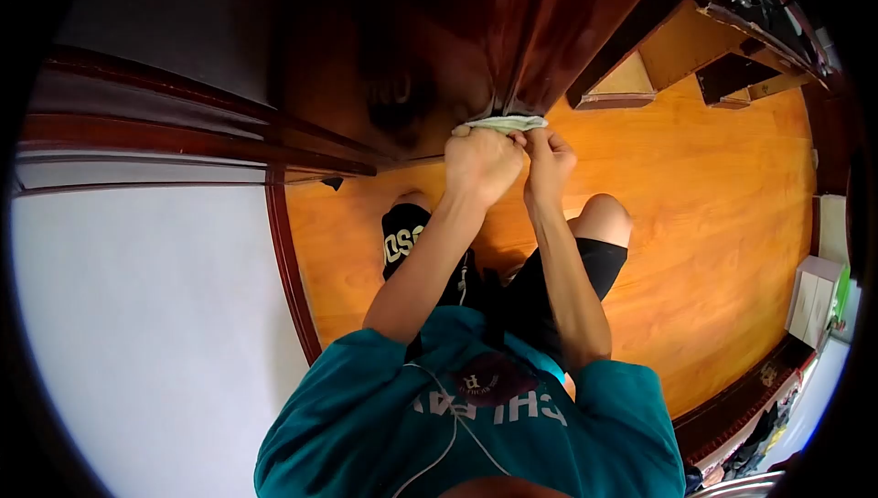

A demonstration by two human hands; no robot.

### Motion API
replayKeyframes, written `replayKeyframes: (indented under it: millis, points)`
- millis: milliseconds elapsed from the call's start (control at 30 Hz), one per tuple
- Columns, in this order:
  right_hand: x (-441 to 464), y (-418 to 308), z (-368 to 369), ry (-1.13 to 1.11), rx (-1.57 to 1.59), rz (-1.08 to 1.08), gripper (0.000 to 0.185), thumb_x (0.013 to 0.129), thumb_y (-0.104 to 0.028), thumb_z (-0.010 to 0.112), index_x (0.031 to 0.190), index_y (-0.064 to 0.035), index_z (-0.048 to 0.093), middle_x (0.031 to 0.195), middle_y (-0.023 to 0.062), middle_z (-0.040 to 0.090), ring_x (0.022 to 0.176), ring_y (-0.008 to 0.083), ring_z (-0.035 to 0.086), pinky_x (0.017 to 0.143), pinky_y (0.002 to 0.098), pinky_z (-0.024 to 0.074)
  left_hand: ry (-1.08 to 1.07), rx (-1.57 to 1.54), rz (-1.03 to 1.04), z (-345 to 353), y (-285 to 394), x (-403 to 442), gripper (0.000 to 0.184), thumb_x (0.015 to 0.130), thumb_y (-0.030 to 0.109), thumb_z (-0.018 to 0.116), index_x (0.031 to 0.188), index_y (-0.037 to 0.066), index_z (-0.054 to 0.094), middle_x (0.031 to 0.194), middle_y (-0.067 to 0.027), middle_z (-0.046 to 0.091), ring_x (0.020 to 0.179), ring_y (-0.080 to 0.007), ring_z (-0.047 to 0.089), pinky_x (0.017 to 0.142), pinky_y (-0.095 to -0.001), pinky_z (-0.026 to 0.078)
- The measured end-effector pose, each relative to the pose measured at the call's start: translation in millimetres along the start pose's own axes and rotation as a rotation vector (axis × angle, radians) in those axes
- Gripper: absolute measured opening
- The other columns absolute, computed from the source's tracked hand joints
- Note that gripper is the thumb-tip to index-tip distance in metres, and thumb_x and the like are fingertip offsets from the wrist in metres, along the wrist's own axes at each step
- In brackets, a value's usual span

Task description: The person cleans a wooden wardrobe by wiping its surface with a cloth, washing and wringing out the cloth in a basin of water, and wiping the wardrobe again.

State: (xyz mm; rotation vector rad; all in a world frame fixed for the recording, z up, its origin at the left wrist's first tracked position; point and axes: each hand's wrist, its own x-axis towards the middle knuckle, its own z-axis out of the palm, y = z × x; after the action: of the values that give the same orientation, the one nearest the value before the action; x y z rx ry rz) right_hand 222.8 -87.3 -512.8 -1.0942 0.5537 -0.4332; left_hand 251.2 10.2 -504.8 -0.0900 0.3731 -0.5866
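Head view: gripping a pale cloth (505, 122) with the left hand (483, 163) fisted on its left end and the right hand (550, 158) pinching its right end, close together, at the near edge of a glossy dark-red wooden panel (585, 13), above the orange wooden floor (713, 242).

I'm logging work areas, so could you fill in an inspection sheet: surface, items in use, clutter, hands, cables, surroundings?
Surface: dark glossy wooden panel ahead, showing reflections.
Items in use: pale cloth, bunched; whether it touches the panel is unclear.
Clutter: mixed small items at upper right.
Hands: left hand and right hand both gripping the cloth, side by side.
Cables: white cord over the shirt; type unclear.
Surroundings: orange wooden floor, open wooden shelving at right.
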Motion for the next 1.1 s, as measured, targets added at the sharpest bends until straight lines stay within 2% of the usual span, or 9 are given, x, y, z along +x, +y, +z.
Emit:
replayKeyframes:
  millis: [267, 400, 600, 700, 833, 933, 967, 1033, 1100]
  points:
    - [-11.5, -93.7, 29.0, -0.095, 0.053, -0.037, 0.013, 0.084, -0.001, 0.055, 0.072, 0.0046, 0.057, 0.071, 0.0097, 0.062, 0.065, 0.0159, 0.064, 0.066, 0.0241, 0.0499, -0.132, 0.387, 0.106, 41.7, -14.9, -31.1, 0.031, 0.091, 0.022, 0.034, 0.078, 0.005, 0.057, 0.081, -0.0096, 0.061, 0.081, -0.0177, 0.056, 0.083, -0.0285, 0.043]
    - [-11.7, -72.6, 26.0, -0.056, 0.086, -0.082, 0.012, 0.084, 0.001, 0.055, 0.073, 0.0060, 0.057, 0.069, 0.0090, 0.062, 0.064, 0.0151, 0.063, 0.063, 0.0234, 0.0501, 0.039, 1.063, 0.306, 27.6, -17.0, -23.9, 0.033, 0.091, 0.023, 0.036, 0.070, 0.006, 0.055, 0.074, -0.0081, 0.061, 0.077, -0.0176, 0.056, 0.082, -0.0280, 0.043]
    - [-0.6, -36.8, 5.8, -0.056, -0.055, -0.042, 0.014, 0.085, -0.002, 0.054, 0.074, 0.0056, 0.056, 0.070, 0.0098, 0.062, 0.066, 0.0150, 0.063, 0.063, 0.0235, 0.0495, 0.097, 3.015, 0.403, 38.3, -17.8, -14.0, 0.040, 0.091, 0.024, 0.038, 0.057, 0.007, 0.052, 0.065, -0.0059, 0.060, 0.070, -0.0176, 0.056, 0.080, -0.0273, 0.043]
    - [-11.5, -74.3, 25.0, -0.070, -0.062, -0.046, 0.015, 0.087, -0.002, 0.053, 0.074, 0.0047, 0.057, 0.071, 0.0098, 0.062, 0.066, 0.0152, 0.063, 0.065, 0.0243, 0.0500, -0.079, 3.232, 1.049, 52.6, -14.8, -22.4, 0.041, 0.091, 0.024, 0.039, 0.055, 0.007, 0.051, 0.064, -0.0060, 0.059, 0.071, -0.0170, 0.056, 0.080, -0.0259, 0.042]
    - [-23.1, -135.6, 48.1, -0.127, 0.027, -0.106, 0.011, 0.085, 0.000, 0.056, 0.075, 0.0051, 0.056, 0.070, 0.0114, 0.063, 0.064, 0.0159, 0.065, 0.058, 0.0233, 0.0525, -0.176, 3.194, 1.036, 146.7, -34.3, -69.1, 0.023, 0.084, 0.017, 0.047, 0.068, 0.010, 0.061, 0.067, -0.0018, 0.060, 0.070, -0.0179, 0.058, 0.072, -0.0295, 0.045]
    - [-24.5, -167.8, 58.5, -0.196, 0.065, -0.147, 0.013, 0.084, 0.003, 0.054, 0.072, 0.0057, 0.053, 0.069, 0.0109, 0.060, 0.064, 0.0184, 0.065, 0.060, 0.0263, 0.0548, -0.178, 2.751, 0.958, 139.1, -29.3, -76.0, 0.022, 0.085, 0.018, 0.044, 0.073, 0.008, 0.059, 0.072, -0.0036, 0.058, 0.073, -0.0186, 0.055, 0.074, -0.0304, 0.044]
    - [-24.0, -167.6, 58.2, -0.203, 0.063, -0.147, 0.013, 0.084, 0.003, 0.054, 0.072, 0.0057, 0.053, 0.069, 0.0109, 0.060, 0.064, 0.0184, 0.065, 0.060, 0.0263, 0.0548, -0.191, 2.445, 0.839, 126.8, -26.4, -73.9, 0.022, 0.085, 0.019, 0.043, 0.074, 0.008, 0.059, 0.074, -0.0041, 0.058, 0.074, -0.0189, 0.054, 0.075, -0.0307, 0.043]
    - [-23.1, -162.2, 55.9, -0.176, 0.059, -0.131, 0.014, 0.084, 0.004, 0.052, 0.070, 0.0048, 0.052, 0.069, 0.0108, 0.060, 0.063, 0.0187, 0.065, 0.061, 0.0276, 0.0553, -0.219, 1.160, 0.357, 97.9, -24.9, -65.6, 0.022, 0.086, 0.019, 0.042, 0.078, 0.006, 0.057, 0.078, -0.0053, 0.057, 0.076, -0.0193, 0.053, 0.076, -0.0313, 0.042]
    - [-18.7, -145.0, 46.9, -0.189, 0.057, -0.132, 0.014, 0.084, 0.004, 0.052, 0.070, 0.0048, 0.052, 0.070, 0.0119, 0.061, 0.063, 0.0191, 0.065, 0.061, 0.0283, 0.0553, -0.168, 0.505, 0.136, 68.4, -21.6, -51.5, 0.023, 0.087, 0.020, 0.040, 0.081, 0.005, 0.056, 0.082, -0.0064, 0.056, 0.079, -0.0198, 0.051, 0.078, -0.0320, 0.041]
